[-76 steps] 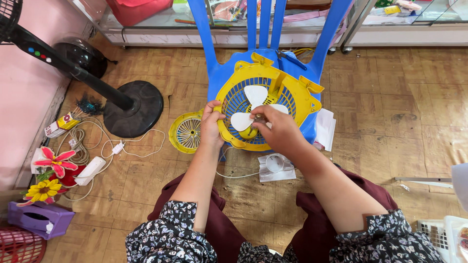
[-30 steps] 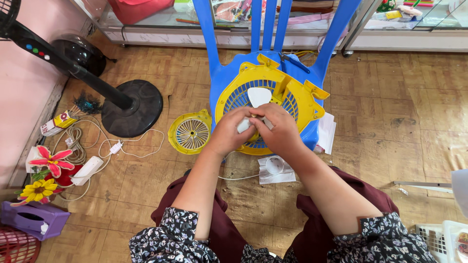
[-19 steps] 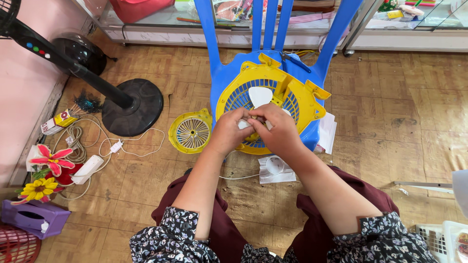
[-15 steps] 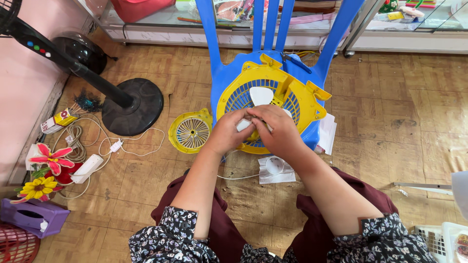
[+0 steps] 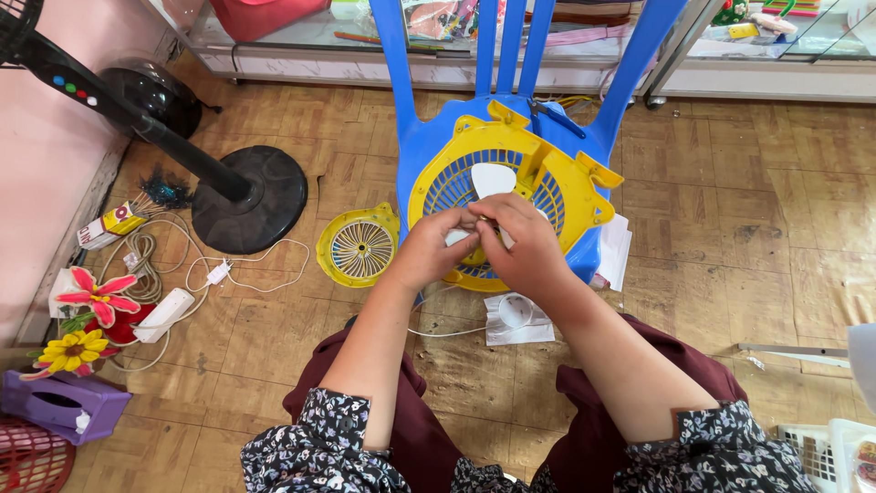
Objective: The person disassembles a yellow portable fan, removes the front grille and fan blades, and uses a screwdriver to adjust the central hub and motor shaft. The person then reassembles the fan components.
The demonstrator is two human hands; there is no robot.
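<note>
Floor: worn wooden boards point(image 5: 730, 228) are seen across the room, with glass display cases along the far edge.
Chair: a blue plastic chair point(image 5: 429, 137) is stood on the floor facing the person, its slatted back towards the display cases.
Fan body: a yellow fan housing with a blue grille point(image 5: 547, 187) is laid on the chair seat, and a white blade point(image 5: 493, 178) is seen through the opening.
Left hand: the left hand point(image 5: 429, 251) is held over the lower part of the grille, fingers curled and pressed together on a small white piece; what that piece is cannot be told.
Right hand: the right hand point(image 5: 525, 246) is met with the left at the fan's middle, fingertips pinched on the same spot.
Loose guard: a smaller yellow round guard point(image 5: 359, 246) is laid on the floor just beside the chair, on the person's left.
Under the chair: a white packet point(image 5: 517, 318) and a thin white cord are seen on the boards.
Left side: a black pedestal fan base point(image 5: 265, 196), a white cable with a power strip point(image 5: 164, 315), artificial flowers point(image 5: 91, 301) and a purple tissue box point(image 5: 64, 406) are grouped near the pink wall.
</note>
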